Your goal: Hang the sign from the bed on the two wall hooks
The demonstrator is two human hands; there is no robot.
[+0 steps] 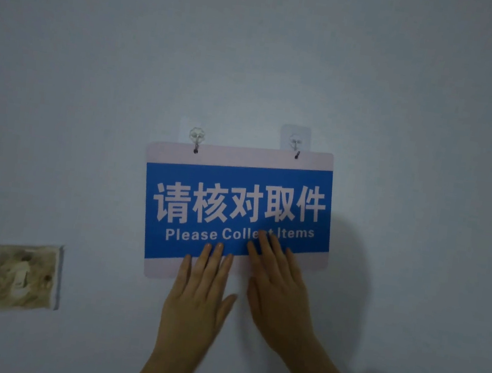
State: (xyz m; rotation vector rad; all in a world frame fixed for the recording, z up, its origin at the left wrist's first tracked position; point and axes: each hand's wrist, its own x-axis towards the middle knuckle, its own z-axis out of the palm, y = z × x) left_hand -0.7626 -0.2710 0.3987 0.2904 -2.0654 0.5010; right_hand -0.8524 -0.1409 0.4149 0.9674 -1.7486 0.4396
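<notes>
Sign hangs on both hooks, left hook and right hook, at its 12 o'clock edge. My left hand and right hand lie flat, fingers spread, gripping nothing, at its 6 o'clock edge.

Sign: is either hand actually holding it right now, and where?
No grip. The sign hangs on both hooks; the left hand and right hand lie flat, fingers open, pressing its bottom edge near the middle against the wall.

One sign hangs on two clear wall hooks. Two hands, left hand and right hand, are in view. One stained switch plate sits on the wall.
</notes>
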